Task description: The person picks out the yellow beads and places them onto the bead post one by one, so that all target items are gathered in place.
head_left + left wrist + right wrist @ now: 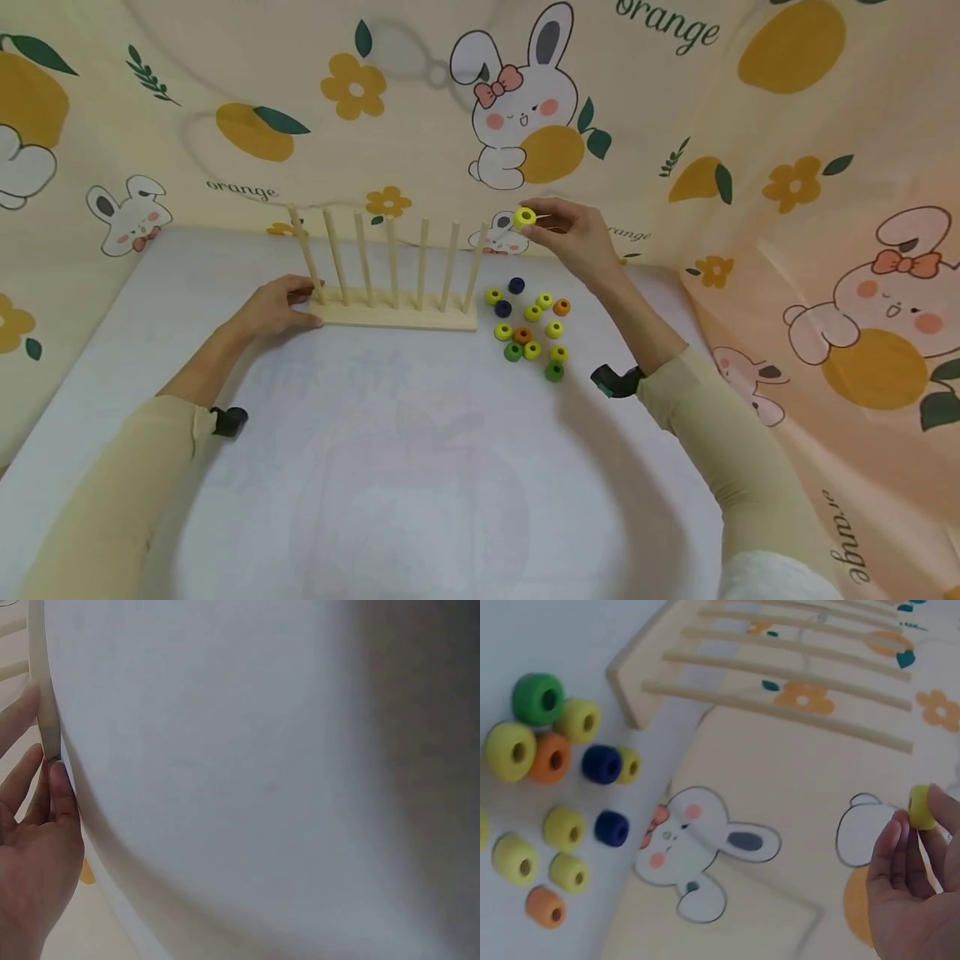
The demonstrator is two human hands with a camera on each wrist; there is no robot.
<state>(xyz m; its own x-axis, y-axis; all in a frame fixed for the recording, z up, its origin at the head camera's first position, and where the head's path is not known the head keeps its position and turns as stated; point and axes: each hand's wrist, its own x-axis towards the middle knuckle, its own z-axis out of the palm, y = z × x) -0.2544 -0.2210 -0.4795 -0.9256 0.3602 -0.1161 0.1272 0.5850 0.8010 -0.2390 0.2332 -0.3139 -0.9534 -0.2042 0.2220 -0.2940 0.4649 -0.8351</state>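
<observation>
A pale wooden rack [397, 318] with several upright pegs stands at the back of the white table. My left hand [268, 312] grips the left end of its base; in the left wrist view the left hand [41, 855] has thumb and fingers on the base edge [46, 712]. My right hand [581, 242] pinches a yellow bead [525, 218] in the air, right of the rightmost peg [476, 267] near its top. The right wrist view shows this yellow bead [922, 808] between thumb and fingertips, apart from the pegs.
Loose beads lie right of the rack: several yellow ones [532, 313], blue ones [517, 285], orange ones [562, 307] and green ones [554, 371]. A patterned cloth [420, 150] hangs behind the white table [360, 483].
</observation>
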